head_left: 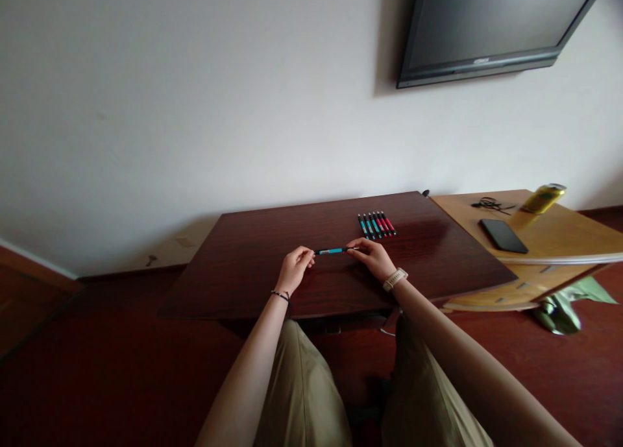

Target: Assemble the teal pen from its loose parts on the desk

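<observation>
A blue and black pen [331, 251] is held level between my two hands, above the dark wooden table [263, 239]. My left hand [294, 268] pinches its left end between thumb and fingers. At the other end, the fingers of my right hand [374, 257] are closed on it. Just beyond my right hand, several pens lie side by side in a row on the table: blue ones [370, 226] on the left and red ones [386, 223] on the right.
A lighter wooden table [559, 236] adjoins on the right, bearing a black phone [503, 235], a coiled black cable [491, 204] and a yellow can [544, 198]. A television [481, 28] hangs on the wall. Green cloth [562, 311] lies below the lighter table.
</observation>
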{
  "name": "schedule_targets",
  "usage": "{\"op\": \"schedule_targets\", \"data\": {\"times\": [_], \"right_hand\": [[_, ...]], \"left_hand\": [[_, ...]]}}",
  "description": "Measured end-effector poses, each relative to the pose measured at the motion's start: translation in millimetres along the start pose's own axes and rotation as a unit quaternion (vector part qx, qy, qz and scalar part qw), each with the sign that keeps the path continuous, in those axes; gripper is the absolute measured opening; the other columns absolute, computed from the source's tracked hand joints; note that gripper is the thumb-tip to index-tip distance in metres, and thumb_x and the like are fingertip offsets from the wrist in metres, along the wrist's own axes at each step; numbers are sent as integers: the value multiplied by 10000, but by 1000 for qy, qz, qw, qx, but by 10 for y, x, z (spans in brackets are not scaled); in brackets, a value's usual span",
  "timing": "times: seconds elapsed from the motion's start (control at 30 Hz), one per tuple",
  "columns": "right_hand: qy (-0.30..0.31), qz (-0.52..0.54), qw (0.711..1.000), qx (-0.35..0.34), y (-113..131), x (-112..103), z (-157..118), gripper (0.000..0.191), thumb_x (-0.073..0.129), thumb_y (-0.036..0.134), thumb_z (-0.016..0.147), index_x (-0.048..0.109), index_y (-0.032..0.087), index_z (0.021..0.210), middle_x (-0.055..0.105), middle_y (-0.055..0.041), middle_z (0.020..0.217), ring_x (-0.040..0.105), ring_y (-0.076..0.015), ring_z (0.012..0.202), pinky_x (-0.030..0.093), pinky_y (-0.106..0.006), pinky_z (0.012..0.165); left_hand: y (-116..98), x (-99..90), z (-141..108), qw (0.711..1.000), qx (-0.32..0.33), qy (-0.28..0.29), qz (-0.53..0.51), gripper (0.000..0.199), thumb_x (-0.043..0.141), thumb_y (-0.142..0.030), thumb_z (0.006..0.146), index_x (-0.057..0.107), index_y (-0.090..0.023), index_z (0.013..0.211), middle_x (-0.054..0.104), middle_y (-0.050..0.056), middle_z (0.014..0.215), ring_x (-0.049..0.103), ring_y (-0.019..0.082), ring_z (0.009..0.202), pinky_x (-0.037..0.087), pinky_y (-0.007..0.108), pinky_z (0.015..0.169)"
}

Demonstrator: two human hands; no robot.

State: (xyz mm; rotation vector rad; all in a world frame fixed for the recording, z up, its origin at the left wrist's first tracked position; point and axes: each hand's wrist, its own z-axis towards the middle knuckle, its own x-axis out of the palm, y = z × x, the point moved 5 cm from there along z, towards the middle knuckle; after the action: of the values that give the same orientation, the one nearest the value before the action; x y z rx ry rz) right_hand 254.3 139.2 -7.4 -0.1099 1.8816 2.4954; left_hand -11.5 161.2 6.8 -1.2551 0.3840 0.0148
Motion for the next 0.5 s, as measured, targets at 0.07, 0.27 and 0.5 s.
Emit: {"op": "schedule_targets", "data": {"times": [0.07,0.27,0.5], "right_hand": [[-1,-8,1000,-5,11,-1,0,347,815,492,827,740,229,1040,771,-70,1070,728,-238,967,588,-375,896],[-1,4,1000,-4,17,4,-2,363,819,506,817,743,229,1038,768,-67,1071,725,-238,971,587,-374,894],[1,-8,1000,-7,27,0,-6,351,811,497,830,742,229,1046,767,-65,1057,723,-223,908,585,-363,869]], "left_hand": [[-28,-7,-4,1000,16,-12,-11,251,691,-420,916,677,-187,1009,710,51,919,668,166,806,548,281,745],[-25,15,-9,1000,-10,-1,-16,300,606,-475,972,660,-181,970,690,41,823,655,163,751,537,281,719],[-32,-5,-8,1000,-1,-12,-9,288,637,-474,950,665,-189,987,721,49,886,667,164,764,532,272,705]]}}
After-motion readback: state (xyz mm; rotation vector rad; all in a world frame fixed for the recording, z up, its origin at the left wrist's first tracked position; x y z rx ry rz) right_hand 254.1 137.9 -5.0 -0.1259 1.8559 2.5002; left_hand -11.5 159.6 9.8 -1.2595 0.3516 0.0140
